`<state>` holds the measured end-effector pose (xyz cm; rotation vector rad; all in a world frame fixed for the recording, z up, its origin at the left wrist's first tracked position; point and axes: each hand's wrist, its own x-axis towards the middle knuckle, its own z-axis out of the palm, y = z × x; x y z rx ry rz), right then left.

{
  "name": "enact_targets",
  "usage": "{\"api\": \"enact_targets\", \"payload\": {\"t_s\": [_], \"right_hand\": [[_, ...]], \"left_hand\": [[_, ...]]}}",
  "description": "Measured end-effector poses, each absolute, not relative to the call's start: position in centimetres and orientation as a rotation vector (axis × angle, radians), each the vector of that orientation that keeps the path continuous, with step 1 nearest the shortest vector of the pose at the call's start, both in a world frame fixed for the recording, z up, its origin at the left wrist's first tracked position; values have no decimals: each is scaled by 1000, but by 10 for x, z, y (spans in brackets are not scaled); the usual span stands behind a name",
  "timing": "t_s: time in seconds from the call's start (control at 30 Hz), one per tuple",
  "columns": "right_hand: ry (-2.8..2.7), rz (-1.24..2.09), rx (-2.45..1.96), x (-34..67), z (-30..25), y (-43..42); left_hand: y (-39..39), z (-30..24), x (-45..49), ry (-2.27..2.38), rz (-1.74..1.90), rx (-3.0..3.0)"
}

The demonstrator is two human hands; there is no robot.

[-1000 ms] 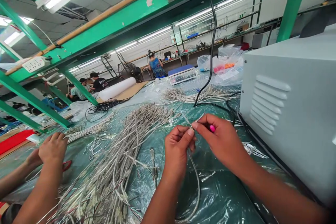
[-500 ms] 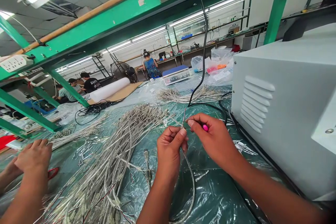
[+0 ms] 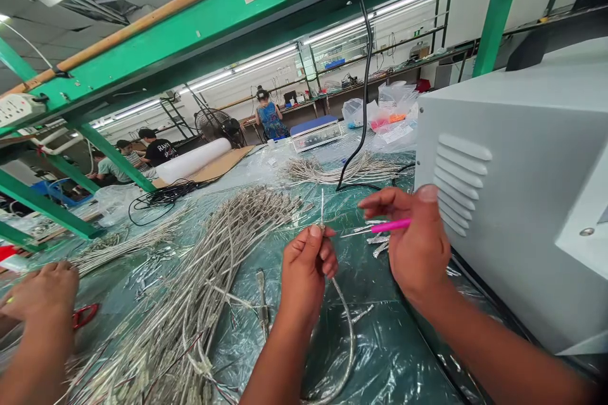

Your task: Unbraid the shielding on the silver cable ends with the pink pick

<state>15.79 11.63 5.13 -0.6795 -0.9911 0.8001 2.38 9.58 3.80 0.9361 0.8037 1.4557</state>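
Note:
Pinched between the thumb and fingers of my left hand (image 3: pixel 304 259) is a grey braided cable (image 3: pixel 350 329). Its thin stripped end points up above the thumb, and the rest loops down onto the table. My right hand (image 3: pixel 420 250) is closed around a pink-handled pick (image 3: pixel 392 226). The pick's thin metal tip points left toward the cable end, apart from it. To the left of my hands lies a large bundle of grey cables (image 3: pixel 228 234). A cable with a metal plug (image 3: pixel 263 304) rests beside my left forearm.
Another person's hands (image 3: pixel 42 294) work at the left edge, near a red-handled tool (image 3: pixel 85 316). A grey metal machine (image 3: pixel 513 158) stands close on the right. Foil scraps (image 3: pixel 380 243) lie by my right hand. A black power cord (image 3: pixel 365 88) hangs from the green shelf (image 3: pixel 199 31).
My right hand has moved away from the cable end to the right and turned, so the pink pick now shows along its length. My left hand stays nearly in place, holding the cable.

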Motion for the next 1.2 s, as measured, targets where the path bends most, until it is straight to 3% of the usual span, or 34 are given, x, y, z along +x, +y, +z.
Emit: {"api": "enact_targets", "payload": {"t_s": [0.53,1.2], "right_hand": [[-1205,613,-737,156,54,104],[-1254,641,-738,155,54,105]], "left_hand": [[96,40,22,767,1413,898],[97,42,21,712,1375,854]]}}
